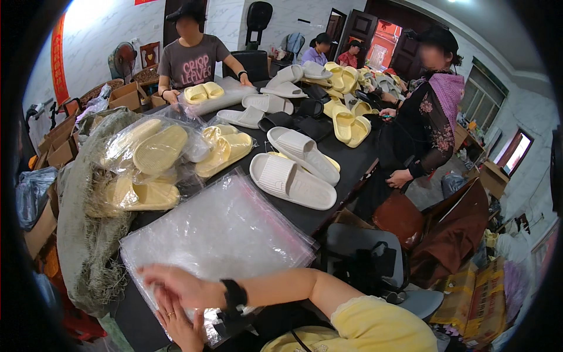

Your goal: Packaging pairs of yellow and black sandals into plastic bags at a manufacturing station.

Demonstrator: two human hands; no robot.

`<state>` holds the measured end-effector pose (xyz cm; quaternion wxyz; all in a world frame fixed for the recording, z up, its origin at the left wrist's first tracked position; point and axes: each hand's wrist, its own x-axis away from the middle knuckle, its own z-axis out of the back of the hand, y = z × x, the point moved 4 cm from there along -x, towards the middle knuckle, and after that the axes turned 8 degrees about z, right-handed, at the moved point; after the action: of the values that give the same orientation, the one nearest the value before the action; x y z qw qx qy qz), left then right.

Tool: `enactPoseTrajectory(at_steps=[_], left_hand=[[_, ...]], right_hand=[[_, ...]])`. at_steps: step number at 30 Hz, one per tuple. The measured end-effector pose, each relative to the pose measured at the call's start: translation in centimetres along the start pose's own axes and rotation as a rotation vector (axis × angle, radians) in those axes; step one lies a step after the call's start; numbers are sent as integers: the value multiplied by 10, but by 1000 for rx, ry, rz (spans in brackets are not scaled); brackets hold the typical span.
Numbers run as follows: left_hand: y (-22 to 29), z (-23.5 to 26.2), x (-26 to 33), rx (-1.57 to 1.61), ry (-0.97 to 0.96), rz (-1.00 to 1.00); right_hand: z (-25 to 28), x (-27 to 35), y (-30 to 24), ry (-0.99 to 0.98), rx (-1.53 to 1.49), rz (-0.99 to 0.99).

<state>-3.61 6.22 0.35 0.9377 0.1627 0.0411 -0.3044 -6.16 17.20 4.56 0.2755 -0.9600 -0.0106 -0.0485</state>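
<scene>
A flat stack of clear plastic bags [217, 223] with a pinkish strip along one side lies on the dark table in front of me. Over its near left corner my right hand [187, 287], black band at the wrist, reaches across from the right; its fingers are blurred but look stretched out. Just below is my left hand [179, 322], a ring on one finger, fingers extended and apart on the plastic. The two hands overlap in view; whether they touch I cannot tell. Beyond the stack sits a pair of light grey slide sandals [293, 179].
Bagged yellow slippers [161, 149] are piled at the left beside a frayed green woven sack [88, 223]. Grey, black and yellow slippers [352, 126] cover the far table. One person [196, 64] stands opposite, another [419, 117] at the right. A grey chair [358, 246] stands right of me.
</scene>
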Motion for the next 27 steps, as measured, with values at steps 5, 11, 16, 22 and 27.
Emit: enactPoseTrajectory(at_steps=[5,11,16,22,27], left_hand=[[-8,-14,0,-66,-5,6],[-7,-13,-1,-76,-45,24],[-11,-13,1,-54,-36,25],[-7,-15,1,-75,-32,14],[3,-10,-1,-97,53,5]], right_hand=[[98,-51,-49,303,-283,159],[140,-59,-69,194,-317,146],[149,-64,-56,46,-196,151],[146,-59,-58,89,-181,144],[143,-57,-61,113,-187,150]])
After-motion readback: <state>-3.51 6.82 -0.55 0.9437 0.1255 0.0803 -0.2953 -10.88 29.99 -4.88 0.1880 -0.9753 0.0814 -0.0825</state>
